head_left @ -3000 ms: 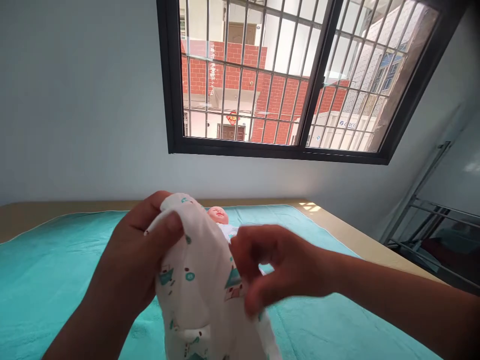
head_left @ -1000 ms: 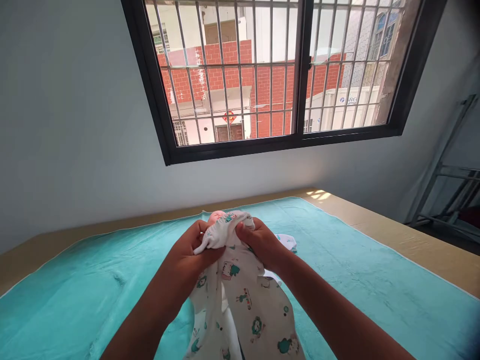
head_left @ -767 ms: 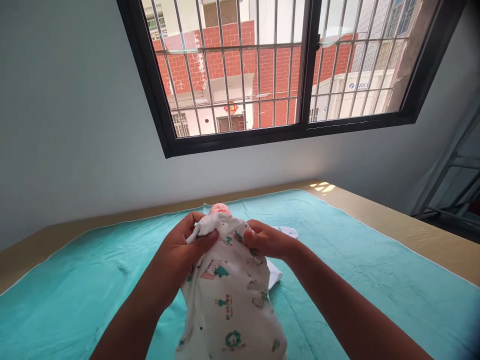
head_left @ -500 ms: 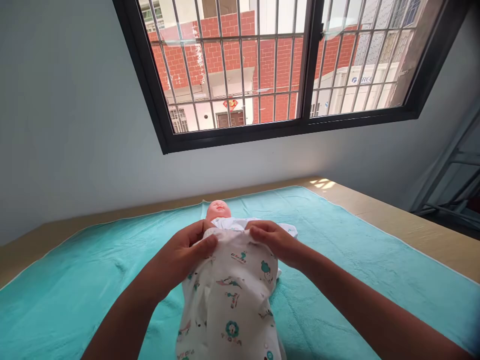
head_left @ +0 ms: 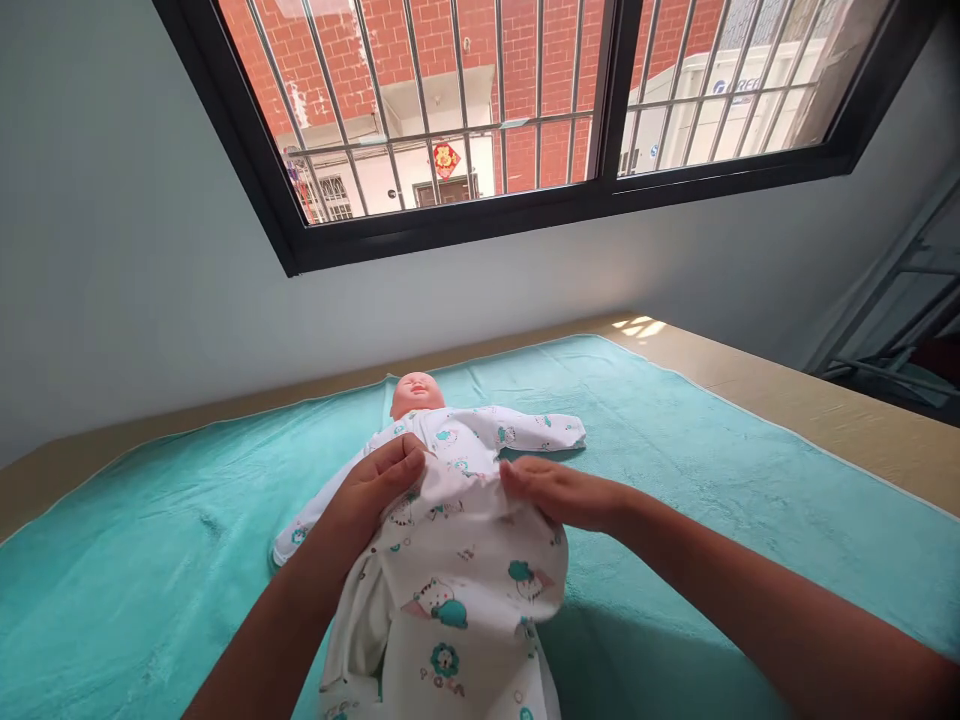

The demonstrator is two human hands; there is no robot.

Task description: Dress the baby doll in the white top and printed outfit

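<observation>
- pants, white with small animal prints in teal and pink, are held up at the near side of the doll, the waist edge toward the doll's chest and the legs hanging toward the camera.
- left hand: grip clamped on the left end of the waist edge, thumb on top.
- right hand: grip clamped on the right end of that edge, fingers a little blurred.
- doll lies face up, head toward the window; its lower body is hidden by the pants, so whether its legs are inside cannot be told.
- shirt on the doll has a matching print; one sleeve stretches out to the right, the other slants down to the left, partly behind the left forearm.
- blanket, teal, spreads under the doll over the tan counter.
- wall, pale, stands behind; a brick building shows through the window bars.
- metal frame stands at far right.
</observation>
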